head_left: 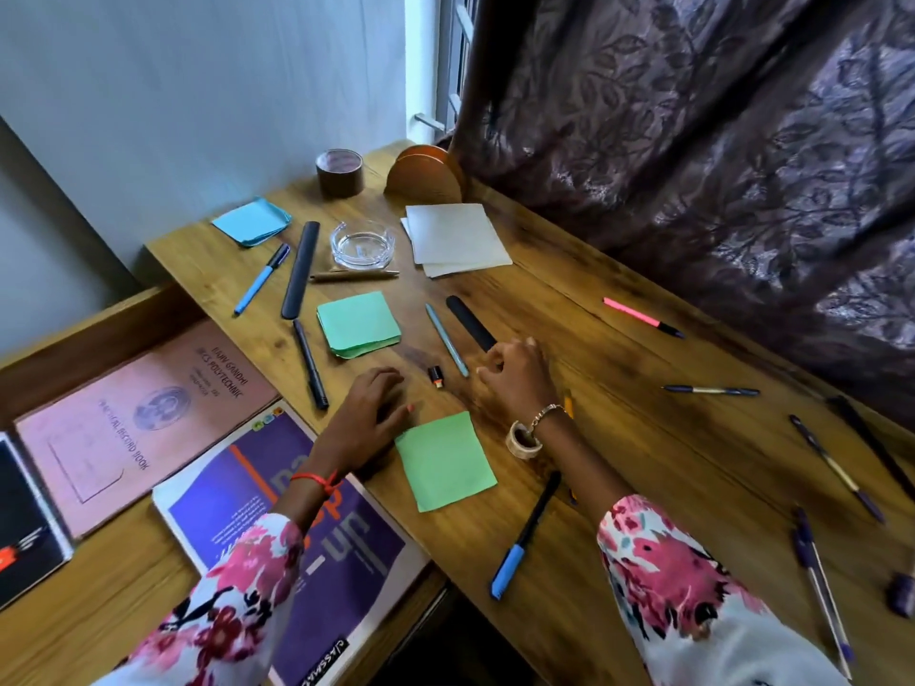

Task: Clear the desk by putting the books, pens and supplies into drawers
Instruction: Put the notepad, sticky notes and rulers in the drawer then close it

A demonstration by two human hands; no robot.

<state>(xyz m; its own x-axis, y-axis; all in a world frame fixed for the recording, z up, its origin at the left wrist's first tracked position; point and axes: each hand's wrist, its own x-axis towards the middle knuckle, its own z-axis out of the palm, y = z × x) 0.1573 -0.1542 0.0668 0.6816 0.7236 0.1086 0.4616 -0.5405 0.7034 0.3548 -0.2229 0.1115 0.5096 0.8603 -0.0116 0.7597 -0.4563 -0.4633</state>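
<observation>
While both hands are positioned over the counter (619, 438), pens and note pads are spread across it and books are laid in the open drawer (99, 611)

The left hand (369, 413) is rested palm down on the counter, fingers loosely bent, nothing held, just beside a green note pad (443, 462). The right hand (515, 373) is placed with fingers curled at the near end of a black case (468, 321), beside a light blue pen (445, 346); whether the case is gripped cannot be told. A pink record book (143, 413), a purple notebook (297, 512) and a black book (25, 527) are laid in the drawer at the left. A blue marker (525, 537) is laid near the right forearm, and a pink highlighter (641, 316) well apart toward the curtain side
</observation>
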